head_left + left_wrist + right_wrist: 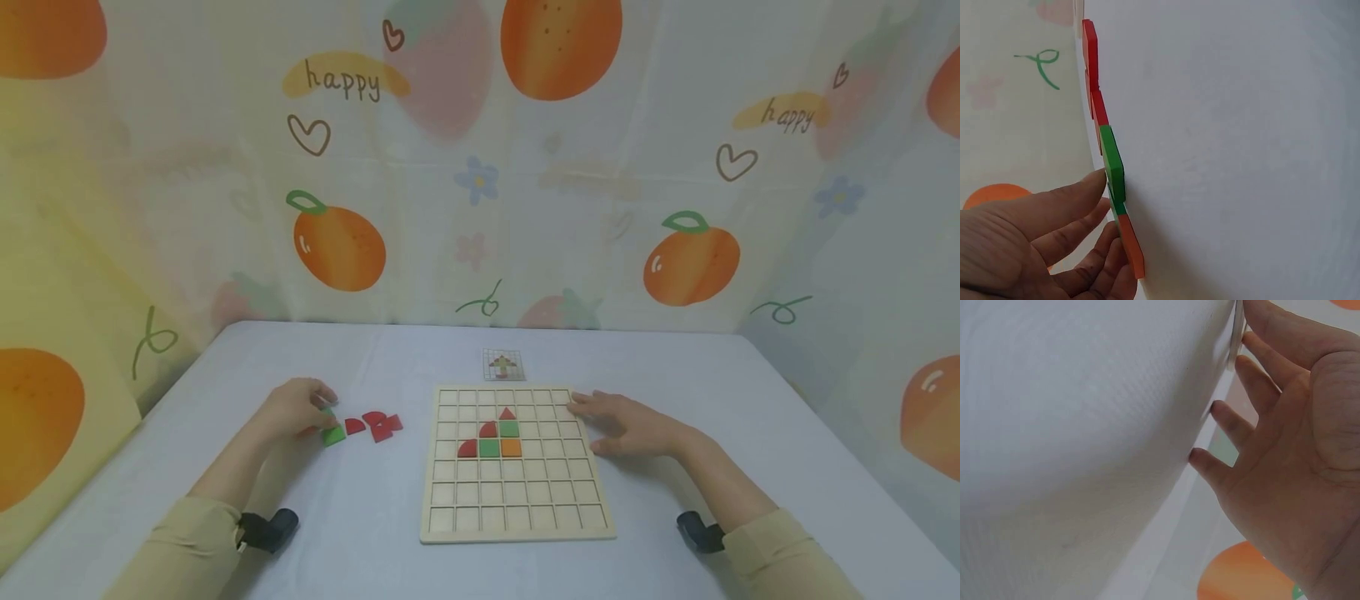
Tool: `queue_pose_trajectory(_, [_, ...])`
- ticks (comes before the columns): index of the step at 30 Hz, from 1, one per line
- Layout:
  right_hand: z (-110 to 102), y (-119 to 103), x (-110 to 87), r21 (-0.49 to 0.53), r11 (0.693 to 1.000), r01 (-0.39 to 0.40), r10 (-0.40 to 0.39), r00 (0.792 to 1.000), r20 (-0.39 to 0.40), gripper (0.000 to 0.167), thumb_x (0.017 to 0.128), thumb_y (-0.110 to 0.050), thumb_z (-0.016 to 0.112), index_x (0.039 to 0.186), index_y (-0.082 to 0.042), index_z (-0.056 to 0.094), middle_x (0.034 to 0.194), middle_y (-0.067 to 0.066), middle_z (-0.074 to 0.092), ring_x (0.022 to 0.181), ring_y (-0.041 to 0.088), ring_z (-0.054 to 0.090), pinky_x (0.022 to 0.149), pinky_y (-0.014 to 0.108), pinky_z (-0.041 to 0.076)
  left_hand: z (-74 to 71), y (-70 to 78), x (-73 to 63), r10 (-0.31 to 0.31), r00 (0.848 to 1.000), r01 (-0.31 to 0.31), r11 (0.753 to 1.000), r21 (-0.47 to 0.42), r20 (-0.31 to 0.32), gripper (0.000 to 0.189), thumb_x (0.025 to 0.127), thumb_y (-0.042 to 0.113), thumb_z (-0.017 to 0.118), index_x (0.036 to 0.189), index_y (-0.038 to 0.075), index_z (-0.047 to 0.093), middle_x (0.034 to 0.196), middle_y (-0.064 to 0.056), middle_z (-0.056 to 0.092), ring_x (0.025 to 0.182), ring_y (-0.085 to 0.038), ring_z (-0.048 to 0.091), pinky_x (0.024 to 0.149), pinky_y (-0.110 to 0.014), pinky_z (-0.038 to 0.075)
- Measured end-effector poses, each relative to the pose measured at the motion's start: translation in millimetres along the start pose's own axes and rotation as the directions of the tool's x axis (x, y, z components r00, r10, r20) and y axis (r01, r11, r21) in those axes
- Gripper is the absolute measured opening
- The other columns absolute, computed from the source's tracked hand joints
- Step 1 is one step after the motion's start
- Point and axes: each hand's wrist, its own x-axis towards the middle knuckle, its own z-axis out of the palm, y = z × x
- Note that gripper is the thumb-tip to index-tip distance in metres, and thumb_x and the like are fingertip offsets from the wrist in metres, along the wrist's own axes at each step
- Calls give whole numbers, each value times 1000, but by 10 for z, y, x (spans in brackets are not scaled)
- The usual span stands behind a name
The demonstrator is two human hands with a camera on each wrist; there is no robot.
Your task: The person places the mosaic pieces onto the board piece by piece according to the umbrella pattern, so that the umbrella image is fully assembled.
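My left hand point(288, 410) is at a loose group of tiles on the left of the table. Its thumb tip is right at a green tile point(1114, 164), and the other fingers bend loosely behind, close to an orange tile point(1131, 246). Several red tiles point(382, 432) lie just right of this hand. My right hand point(633, 425) rests at the right edge of a wooden grid board point(457, 523), fingers spread. On the board sit a red triangle point(507, 413), two red quarter-round tiles point(468, 449), two green squares point(489, 448) and an orange square point(511, 448).
A small pattern card point(502, 365) with a gridded picture lies behind the board's far edge. White cloth covers the table point(360, 517), and a printed curtain point(420, 183) hangs behind it. Black straps with mounts point(272, 531) sit on both wrists.
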Motion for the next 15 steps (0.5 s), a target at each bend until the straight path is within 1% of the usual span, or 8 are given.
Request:
queue_pose_trajectory(2, [-2, -4, -2, -5, 1000, 4, -4, 1000, -1, 66, 86, -28, 70, 147, -17, 47, 160, 8, 37, 150, 46, 22, 117, 69, 20, -14, -15, -7, -9, 1000, 9, 1000, 4, -7, 37, 84, 14, 72, 116, -3, 63, 117, -27, 62, 99, -33, 58, 75, -35, 56])
queue_pose_trajectory(6, [-2, 0, -1, -5, 1000, 5, -5, 1000, 3, 66, 87, -29, 70, 147, -17, 47, 161, 8, 36, 150, 45, 21, 117, 68, 19, -35, -49, -5, -7, 1000, 8, 1000, 28, -23, 34, 83, 11, 72, 113, -4, 65, 111, -26, 63, 96, -33, 57, 77, -37, 55])
queue_pose_trajectory(10, [-7, 10, 2, -12, 1000, 18, -18, 1000, 3, 66, 86, -29, 70, 147, -17, 47, 160, 8, 37, 150, 46, 22, 117, 69, 20, -34, -77, 0, -9, 999, 10, 999, 41, -38, 32, 83, 9, 71, 111, -5, 66, 111, -26, 64, 96, -33, 56, 78, -38, 54])
queue_pose_trajectory(15, [-9, 23, 9, -14, 1000, 27, -27, 1000, 3, 66, 86, -30, 71, 147, -17, 47, 160, 9, 37, 150, 47, 22, 117, 69, 20, -32, -76, -4, -25, 998, 27, 999, 37, -55, 29, 83, 11, 71, 106, -6, 66, 104, -23, 65, 89, -29, 57, 71, -33, 52])
